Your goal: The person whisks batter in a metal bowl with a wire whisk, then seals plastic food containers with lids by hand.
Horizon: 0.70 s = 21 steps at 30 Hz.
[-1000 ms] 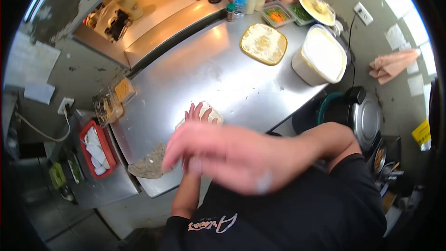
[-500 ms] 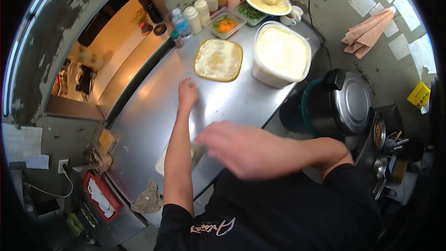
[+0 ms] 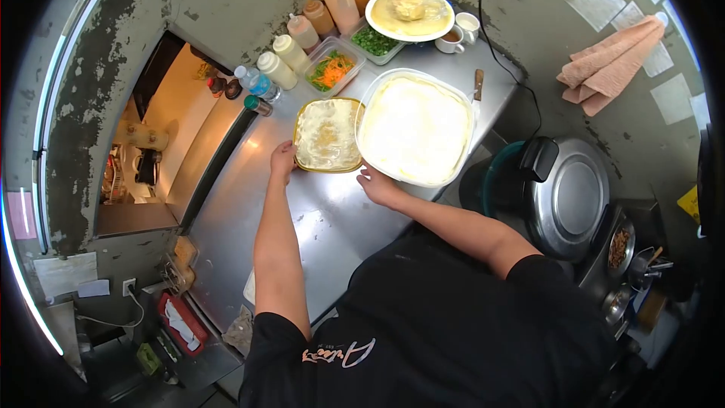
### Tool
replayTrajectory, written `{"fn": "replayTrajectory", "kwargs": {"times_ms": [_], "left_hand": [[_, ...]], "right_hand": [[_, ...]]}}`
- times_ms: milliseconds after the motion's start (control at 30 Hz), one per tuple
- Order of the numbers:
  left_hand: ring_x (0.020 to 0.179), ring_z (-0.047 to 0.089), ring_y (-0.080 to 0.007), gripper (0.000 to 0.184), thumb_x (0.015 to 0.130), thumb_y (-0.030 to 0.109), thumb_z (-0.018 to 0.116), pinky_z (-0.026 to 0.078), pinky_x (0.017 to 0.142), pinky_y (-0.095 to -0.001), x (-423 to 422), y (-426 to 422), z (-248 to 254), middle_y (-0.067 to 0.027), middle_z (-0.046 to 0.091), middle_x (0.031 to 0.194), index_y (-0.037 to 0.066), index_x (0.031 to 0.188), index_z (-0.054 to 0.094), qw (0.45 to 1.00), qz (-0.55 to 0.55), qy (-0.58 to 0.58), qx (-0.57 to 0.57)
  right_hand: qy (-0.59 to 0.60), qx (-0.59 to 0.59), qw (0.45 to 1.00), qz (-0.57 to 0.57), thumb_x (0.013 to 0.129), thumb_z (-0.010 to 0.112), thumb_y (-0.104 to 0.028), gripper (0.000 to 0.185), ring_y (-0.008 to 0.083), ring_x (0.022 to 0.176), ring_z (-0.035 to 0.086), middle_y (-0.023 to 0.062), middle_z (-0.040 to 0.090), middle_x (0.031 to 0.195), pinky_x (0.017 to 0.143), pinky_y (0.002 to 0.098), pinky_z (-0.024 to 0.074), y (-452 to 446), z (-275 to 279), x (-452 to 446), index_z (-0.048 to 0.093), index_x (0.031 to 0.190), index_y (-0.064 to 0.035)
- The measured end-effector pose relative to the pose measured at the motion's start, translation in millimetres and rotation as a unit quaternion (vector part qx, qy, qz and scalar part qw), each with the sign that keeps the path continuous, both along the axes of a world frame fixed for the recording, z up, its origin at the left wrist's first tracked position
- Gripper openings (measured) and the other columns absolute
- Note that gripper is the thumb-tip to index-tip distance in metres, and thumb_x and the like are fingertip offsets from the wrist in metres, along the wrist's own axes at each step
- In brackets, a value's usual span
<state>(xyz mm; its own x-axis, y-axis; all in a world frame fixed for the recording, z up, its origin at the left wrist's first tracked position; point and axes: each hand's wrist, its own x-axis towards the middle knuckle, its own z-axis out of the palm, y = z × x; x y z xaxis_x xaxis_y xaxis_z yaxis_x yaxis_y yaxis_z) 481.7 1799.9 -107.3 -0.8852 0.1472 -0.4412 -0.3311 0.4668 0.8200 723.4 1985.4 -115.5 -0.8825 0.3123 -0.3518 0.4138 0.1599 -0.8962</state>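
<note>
A square, yellow-rimmed dish [image 3: 327, 136] filled with a pale, creamy layer lies on the steel table. At its left edge my left hand [image 3: 283, 160] has its fingers curled against the rim. My right hand [image 3: 380, 186] grips around the dish's near right corner, some fingers hidden. Just above that hand stands a large white tub [image 3: 415, 128] full of a pale mixture, its rim overlapping the dish's right side in this view.
Behind the dish are squeeze bottles [image 3: 276, 70], a container of shredded vegetables [image 3: 330, 72], chopped greens [image 3: 374, 39] and a plate [image 3: 409, 13]. A knife [image 3: 478, 85] lies right of the tub. A large lidded cooker [image 3: 570, 196] stands beside the table [image 3: 226, 257].
My right hand has swung forward from in front of my body to the dish's near right corner. My left hand has come to the dish's left edge. The view has shifted.
</note>
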Motion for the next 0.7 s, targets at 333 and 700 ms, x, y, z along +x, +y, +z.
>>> {"fn": "replayTrajectory", "kwargs": {"times_ms": [333,700], "left_hand": [[0.073,0.062,-0.0109,0.031,0.099,0.013,0.064,0.051,0.062,-0.0261,58.1,-88.2,32.4,-0.0031,0.07,0.095,-0.001,0.126,0.063,0.989,0.022,-0.091,0.112],[0.099,0.065,-0.0157,0.04,0.1,0.014,0.063,0.051,0.087,-0.032,133.5,-131.9,124.1,-0.0075,0.068,0.117,-0.005,0.135,0.055,0.947,0.109,0.003,0.303]], "right_hand": [[0.03,-0.082,0.995,-0.042,0.105,0.049,-0.02,0.046,0.0204,0.093,0.062,0.0125,0.065,0.109,0.086,0.0347,0.0535,-10.8,11.2,0.5,0.042,0.146,0.001],[0.141,-0.313,0.939,0.008,0.103,0.059,-0.025,0.03,0.0078,0.083,0.061,0.0003,0.067,0.096,0.077,0.0251,0.0534,-12.9,127.2,14.0,0.065,0.122,-0.0027]]}}
